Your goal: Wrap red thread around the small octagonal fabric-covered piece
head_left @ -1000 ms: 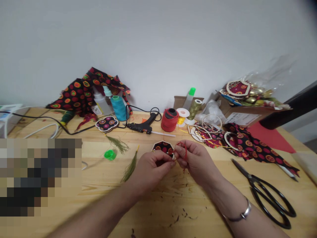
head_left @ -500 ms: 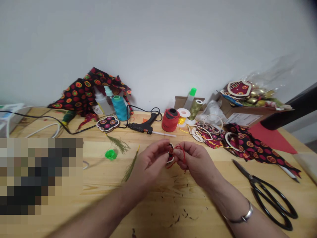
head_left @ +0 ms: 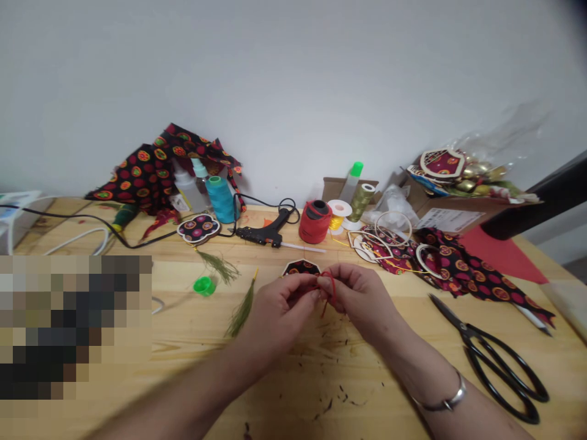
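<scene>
Over the middle of the wooden table, my left hand and my right hand meet fingertip to fingertip. Both are closed in a pinch. A thin red cord loops between them and over my right index finger. My left fingers also grip a small octagonal piece covered in black fabric with red dots, which shows above my left fingers. A silver bracelet sits on my right wrist.
Black scissors lie at the right. Behind the hands are a glue gun, a red cord spool, a teal thread cone, glue bottles and patterned fabric. A green cap and green tassels lie left.
The fabric piece was turned on edge half a second ago and now faces up again. My hands have stayed in place, working the red cord between the fingertips.
</scene>
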`<state>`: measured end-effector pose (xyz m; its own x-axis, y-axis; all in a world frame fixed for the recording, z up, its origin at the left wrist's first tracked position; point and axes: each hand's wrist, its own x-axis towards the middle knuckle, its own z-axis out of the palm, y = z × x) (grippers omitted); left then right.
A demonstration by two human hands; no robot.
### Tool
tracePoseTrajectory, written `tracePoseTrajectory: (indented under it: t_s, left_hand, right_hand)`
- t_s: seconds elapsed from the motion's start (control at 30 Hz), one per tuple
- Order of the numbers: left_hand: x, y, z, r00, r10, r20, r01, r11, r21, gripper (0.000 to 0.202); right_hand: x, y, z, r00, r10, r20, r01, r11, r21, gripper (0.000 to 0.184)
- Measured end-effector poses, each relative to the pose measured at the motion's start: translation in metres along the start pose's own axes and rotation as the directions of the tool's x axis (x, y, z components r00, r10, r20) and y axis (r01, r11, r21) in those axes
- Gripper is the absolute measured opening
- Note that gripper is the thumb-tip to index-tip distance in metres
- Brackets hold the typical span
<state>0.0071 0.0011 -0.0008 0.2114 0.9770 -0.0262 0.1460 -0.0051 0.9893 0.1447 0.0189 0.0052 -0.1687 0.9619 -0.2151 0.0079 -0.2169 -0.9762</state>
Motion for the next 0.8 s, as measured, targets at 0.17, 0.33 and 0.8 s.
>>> tracePoseTrajectory:
  t_s: [0.17, 0.33, 0.8]
  left_hand:
    - [0.000, 0.002, -0.001, 0.999, -0.013, -0.034, 0.014, 0.999, 0.049, 0.017]
    - [0.001, 0.006, -0.002, 0.995, -0.080, -0.056, 0.083, 0.995, 0.061, 0.015]
    - [0.004, 0.008, -0.007, 0.967, -0.255, -0.013, 0.252, 0.961, -0.118, 0.014]
  right_hand:
    - [0.001, 0.003, 0.000, 0.999, -0.034, -0.001, 0.034, 0.998, -0.048, 0.013]
    - [0.002, 0.004, 0.000, 0.999, -0.051, 0.004, 0.051, 0.996, -0.068, 0.012]
    - [-0.001, -0.002, 0.001, 0.999, -0.050, 0.010, 0.051, 0.989, -0.142, 0.008]
